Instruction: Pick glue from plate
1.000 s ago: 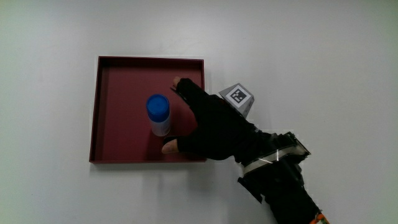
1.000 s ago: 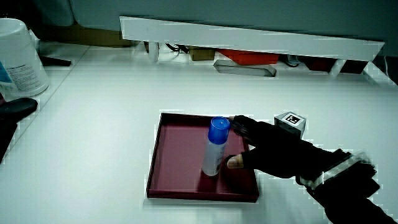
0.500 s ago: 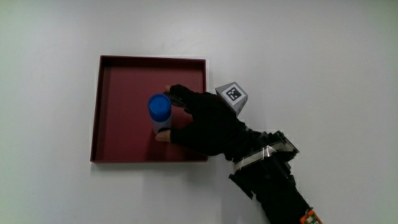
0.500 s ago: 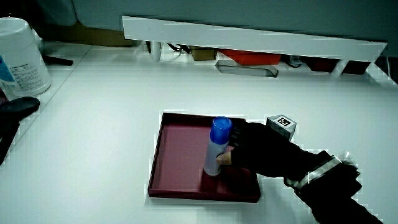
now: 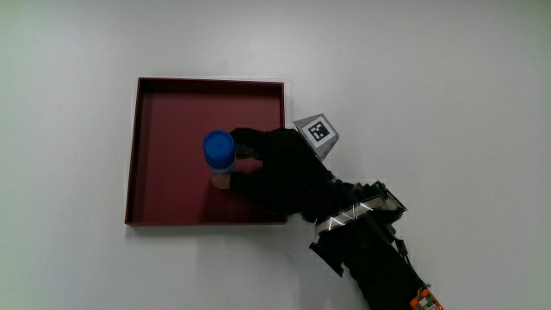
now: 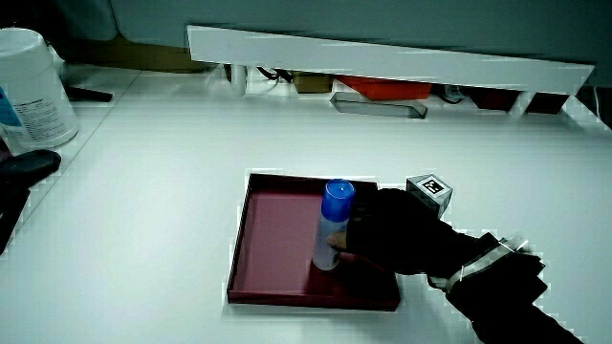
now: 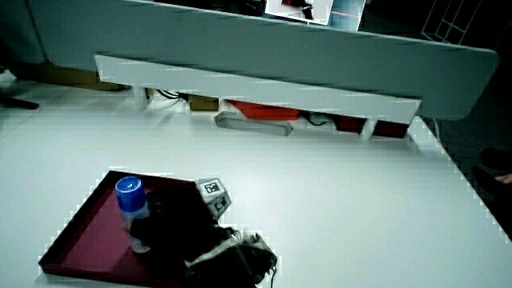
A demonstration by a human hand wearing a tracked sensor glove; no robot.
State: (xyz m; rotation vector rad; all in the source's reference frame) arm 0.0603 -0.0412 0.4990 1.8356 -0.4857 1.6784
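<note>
A glue stick (image 5: 219, 156) with a blue cap and white body stands upright in the dark red square plate (image 5: 172, 112). Both side views show the glue stick (image 6: 331, 223) (image 7: 133, 210) on the plate (image 6: 270, 239) (image 7: 88, 236). The gloved hand (image 5: 280, 168) (image 6: 392, 237) (image 7: 172, 224) reaches over the plate's edge, its fingers curled around the white body of the stick, thumb on the side nearer the person. The stick's base still rests on the plate. The patterned cube (image 5: 317, 133) sits on the back of the hand.
A white cylindrical container (image 6: 29, 91) stands near the table's edge, with a dark object (image 6: 24, 167) beside it. A low white partition (image 6: 382, 62) (image 7: 256, 88) runs along the table, with a red item and a grey tray under it.
The hand moved in across the plate from spread fingers beside the glue stick to fingers closed around its body. The stick has stayed upright in the same spot.
</note>
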